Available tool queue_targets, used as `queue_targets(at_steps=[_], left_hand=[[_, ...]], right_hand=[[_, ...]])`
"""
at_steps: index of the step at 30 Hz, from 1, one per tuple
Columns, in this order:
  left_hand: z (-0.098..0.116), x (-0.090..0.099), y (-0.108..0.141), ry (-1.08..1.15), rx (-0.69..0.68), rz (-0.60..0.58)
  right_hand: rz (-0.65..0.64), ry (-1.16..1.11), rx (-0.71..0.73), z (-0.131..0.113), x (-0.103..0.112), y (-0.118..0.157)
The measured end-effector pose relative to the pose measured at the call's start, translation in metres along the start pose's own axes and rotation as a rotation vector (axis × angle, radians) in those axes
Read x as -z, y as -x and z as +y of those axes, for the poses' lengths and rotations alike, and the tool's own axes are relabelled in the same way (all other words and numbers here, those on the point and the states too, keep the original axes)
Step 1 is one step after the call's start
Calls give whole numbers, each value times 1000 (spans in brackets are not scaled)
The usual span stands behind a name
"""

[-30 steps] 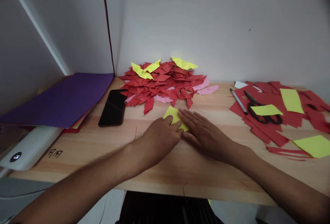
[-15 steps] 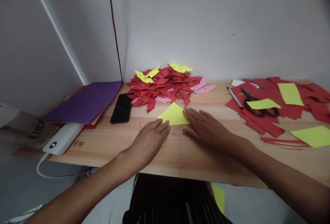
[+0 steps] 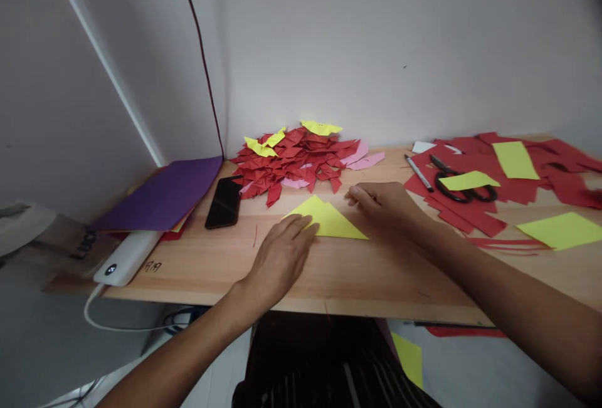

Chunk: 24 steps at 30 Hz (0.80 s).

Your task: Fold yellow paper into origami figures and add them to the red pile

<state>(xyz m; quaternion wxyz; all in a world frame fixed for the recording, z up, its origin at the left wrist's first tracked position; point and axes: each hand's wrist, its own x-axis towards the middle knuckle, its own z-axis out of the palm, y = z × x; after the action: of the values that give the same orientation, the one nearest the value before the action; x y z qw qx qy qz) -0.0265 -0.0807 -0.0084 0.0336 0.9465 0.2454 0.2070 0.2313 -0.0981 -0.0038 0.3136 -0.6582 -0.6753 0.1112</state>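
A sheet of yellow paper [image 3: 336, 223], folded into a triangle, lies on the wooden table with its long edge towards me. My left hand [image 3: 285, 251] rests on the left part of it, fingers stretched out and lying flat, hiding its left corner. Just beyond the paper's right side is my right hand [image 3: 379, 201], apart from the sheet. Its fingers are curled in with the thumb against them, and I see nothing in them. Behind the triangle is a heap of folded red paper pieces [image 3: 291, 167], with pink pieces among them and folded yellow pieces [image 3: 321, 128] on top.
A phone [image 3: 223, 202] lies left of the heap. Purple paper [image 3: 164, 192] overlies a white power bank [image 3: 129, 259] with a cable. On the right are red paper scraps [image 3: 489, 223], a marker [image 3: 418, 173], black-handled scissors [image 3: 454, 193] and yellow sheets [image 3: 562, 230].
My right hand has lifted off the yellow paper, moved slightly right and curled its fingers. The paper's right corner now shows. My left hand stays on the sheet. The view has shifted a little.
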Motion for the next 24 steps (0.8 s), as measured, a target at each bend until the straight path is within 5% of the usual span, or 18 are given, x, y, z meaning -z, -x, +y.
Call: queue_targets(at_steps=[7, 18, 24], left_hand=[[6, -15, -8, -49, -21, -193], [-2, -24, -2, 50, -48, -70], [4, -10, 11, 210, -141, 29]], right_hand=[[-35, 131, 133, -11, -1, 6], [-74, 118, 173, -9, -4, 3], [-66, 32, 178, -1, -8, 1]])
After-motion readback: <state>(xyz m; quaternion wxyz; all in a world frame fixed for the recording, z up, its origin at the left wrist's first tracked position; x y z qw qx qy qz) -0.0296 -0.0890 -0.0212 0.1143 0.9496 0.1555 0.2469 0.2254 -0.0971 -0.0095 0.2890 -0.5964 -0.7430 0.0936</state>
